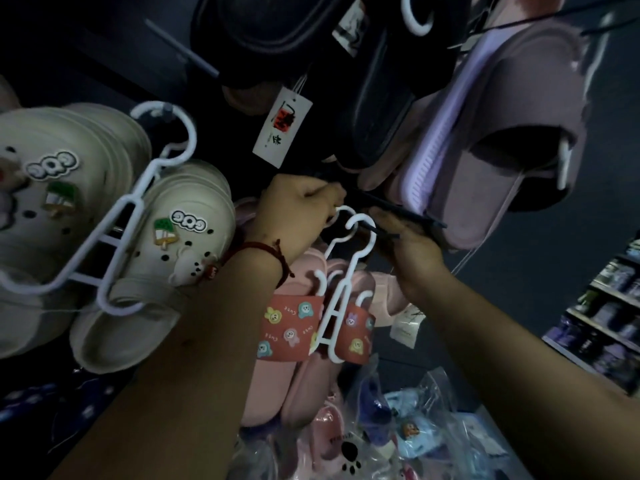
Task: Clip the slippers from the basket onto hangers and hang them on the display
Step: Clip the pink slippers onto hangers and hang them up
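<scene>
Gripping white hanger, left hand, slipper bands reading "cute"

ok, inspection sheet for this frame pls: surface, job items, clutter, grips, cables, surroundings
Surface: nothing seen.
Job's things: pink slippers with red patterned straps on white hanger; dark display peg.
Clutter: bagged slippers below.
Grips: left grip pinches the hanger's hook; right grip at the peg, hold too dark to tell.
Cables: thin dark line top right, kind unclear.
Surroundings: cream clogs left, black slippers and purple slippers hung above; stocked shelves right.
</scene>
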### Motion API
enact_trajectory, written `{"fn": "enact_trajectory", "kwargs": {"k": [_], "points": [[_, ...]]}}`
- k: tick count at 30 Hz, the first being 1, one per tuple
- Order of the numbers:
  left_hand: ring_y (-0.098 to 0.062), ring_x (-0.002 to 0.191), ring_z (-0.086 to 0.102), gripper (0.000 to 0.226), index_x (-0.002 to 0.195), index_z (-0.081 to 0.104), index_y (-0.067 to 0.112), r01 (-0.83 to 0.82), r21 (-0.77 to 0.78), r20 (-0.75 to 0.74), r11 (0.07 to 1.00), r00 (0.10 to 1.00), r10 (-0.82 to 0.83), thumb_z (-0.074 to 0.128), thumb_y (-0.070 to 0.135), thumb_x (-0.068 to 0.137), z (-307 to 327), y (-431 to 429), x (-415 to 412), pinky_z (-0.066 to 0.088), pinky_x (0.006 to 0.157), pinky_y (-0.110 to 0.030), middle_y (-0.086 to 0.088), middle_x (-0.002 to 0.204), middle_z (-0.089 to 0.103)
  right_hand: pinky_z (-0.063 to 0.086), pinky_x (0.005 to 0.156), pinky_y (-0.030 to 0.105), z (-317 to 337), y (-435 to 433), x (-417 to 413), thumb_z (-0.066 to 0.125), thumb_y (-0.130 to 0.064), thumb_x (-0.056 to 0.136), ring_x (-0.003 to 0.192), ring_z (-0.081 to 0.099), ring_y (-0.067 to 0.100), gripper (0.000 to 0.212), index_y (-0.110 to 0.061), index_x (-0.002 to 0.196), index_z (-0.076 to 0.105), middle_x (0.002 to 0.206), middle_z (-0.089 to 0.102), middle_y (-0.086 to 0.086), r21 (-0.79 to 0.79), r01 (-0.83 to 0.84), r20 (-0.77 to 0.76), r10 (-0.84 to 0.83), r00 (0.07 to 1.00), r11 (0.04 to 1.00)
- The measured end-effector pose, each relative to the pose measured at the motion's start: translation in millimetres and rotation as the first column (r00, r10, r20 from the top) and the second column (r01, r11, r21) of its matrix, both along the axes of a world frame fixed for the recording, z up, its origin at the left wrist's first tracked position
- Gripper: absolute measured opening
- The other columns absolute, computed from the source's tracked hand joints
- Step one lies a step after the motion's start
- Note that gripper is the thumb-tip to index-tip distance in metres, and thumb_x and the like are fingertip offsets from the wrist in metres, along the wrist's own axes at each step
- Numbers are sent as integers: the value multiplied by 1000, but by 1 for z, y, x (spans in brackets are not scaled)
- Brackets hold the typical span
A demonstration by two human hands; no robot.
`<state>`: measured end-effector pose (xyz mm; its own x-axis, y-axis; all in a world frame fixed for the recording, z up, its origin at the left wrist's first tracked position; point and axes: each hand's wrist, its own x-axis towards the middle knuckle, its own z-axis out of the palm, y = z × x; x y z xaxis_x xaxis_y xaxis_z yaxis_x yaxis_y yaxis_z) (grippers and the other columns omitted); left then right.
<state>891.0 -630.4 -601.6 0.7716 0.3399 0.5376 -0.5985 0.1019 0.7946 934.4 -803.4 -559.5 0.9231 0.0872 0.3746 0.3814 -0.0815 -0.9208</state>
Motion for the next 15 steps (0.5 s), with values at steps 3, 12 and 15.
{"fn": "enact_trajectory", "kwargs": {"k": [3,12,15], "points": [[-20,81,73,8,87,79,18,109,78,-51,991,993,-106,72,21,89,4,0,-8,61,82,-36,-6,78,76,58,80,30,-2,-7,-10,69,-13,90,90,74,17,8,-13,94,77,100,78,4,-31,18,28,-17,999,999],[-23,79,75,21,96,78,9,203,127,-79,971,978,-194,76,-4,80,5,-6,-22,61,84,-37,-14,79,76,58,93,44,-1,-18,-35,60,-10,96,94,73,28,19,0,108,71,104,75,19,-63,-82,-7,81,997,995],[-26,81,75,21,95,78,10,224,147,-82,963,973,-214,76,-5,80,7,-7,-28,61,85,-40,-14,79,76,57,95,46,-3,-23,-44,60,-9,95,99,70,32,24,5,113,68,109,71,25,-30,-100,-15,100,995,994]]}}
